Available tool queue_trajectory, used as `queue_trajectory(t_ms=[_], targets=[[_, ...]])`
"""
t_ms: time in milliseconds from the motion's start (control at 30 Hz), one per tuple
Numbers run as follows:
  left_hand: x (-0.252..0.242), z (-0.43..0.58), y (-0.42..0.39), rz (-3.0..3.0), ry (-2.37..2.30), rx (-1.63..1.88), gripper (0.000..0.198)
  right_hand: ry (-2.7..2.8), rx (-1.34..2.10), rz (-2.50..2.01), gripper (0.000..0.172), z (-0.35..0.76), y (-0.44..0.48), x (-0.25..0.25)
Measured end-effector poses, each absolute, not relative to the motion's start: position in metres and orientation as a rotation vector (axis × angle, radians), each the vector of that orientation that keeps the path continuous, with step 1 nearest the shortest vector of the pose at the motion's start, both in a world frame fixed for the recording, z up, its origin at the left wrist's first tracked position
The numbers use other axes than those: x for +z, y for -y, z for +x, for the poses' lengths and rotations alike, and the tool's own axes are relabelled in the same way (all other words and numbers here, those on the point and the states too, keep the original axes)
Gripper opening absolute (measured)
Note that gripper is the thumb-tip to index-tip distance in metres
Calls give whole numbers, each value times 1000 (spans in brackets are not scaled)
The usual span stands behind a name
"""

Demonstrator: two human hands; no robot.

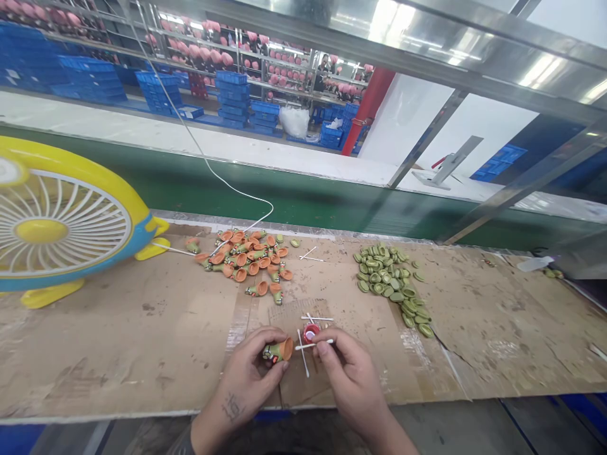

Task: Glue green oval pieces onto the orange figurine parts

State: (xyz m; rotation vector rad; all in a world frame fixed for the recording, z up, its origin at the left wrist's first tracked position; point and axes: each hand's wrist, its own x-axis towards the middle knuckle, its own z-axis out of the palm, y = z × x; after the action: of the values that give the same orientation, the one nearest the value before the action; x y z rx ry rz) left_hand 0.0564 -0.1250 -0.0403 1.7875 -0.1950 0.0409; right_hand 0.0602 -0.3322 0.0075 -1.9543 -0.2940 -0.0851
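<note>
Between the thumb and fingers of my left hand (251, 370) is a small green figurine (275, 352) with an orange, hollow end turned to the right. My right hand (351, 366) pinches a cotton swab (308, 345), its left tip close to the figurine's opening but apart from it. Just behind the swab stands a small red cap (311, 332) with a pale inside. Other cotton swabs (303, 355) lie around the cap on a cardboard piece (289, 309).
Similar orange-and-green figurines (246, 256) are heaped at the back. Green oval pieces (386, 272) form a pile to the right. A yellow-and-blue fan (71, 218) stands at left, its white cord (190, 129) crossing the view. Metal framing (427, 133) rises beyond the cardboard-covered table (142, 354).
</note>
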Motion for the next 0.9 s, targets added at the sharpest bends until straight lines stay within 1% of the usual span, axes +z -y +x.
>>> queue_trajectory(t_ms=[300, 533, 733, 800, 900], targets=[[-36, 56, 124, 1799, 196, 48, 24, 376, -44, -1978, 21, 62, 321, 6], [-36, 58, 122, 1788, 228, 4, 27, 384, -81, -1982, 22, 65, 322, 1], [-42, 56, 120, 1709, 193, -60, 25, 322, -141, -1927, 21, 67, 331, 3], [-45, 56, 120, 1649, 124, -42, 25, 282, -176, -1960, 22, 71, 337, 4], [-49, 59, 121, 1564, 79, -6, 20, 288, -193, -2099, 22, 77, 346, 1]])
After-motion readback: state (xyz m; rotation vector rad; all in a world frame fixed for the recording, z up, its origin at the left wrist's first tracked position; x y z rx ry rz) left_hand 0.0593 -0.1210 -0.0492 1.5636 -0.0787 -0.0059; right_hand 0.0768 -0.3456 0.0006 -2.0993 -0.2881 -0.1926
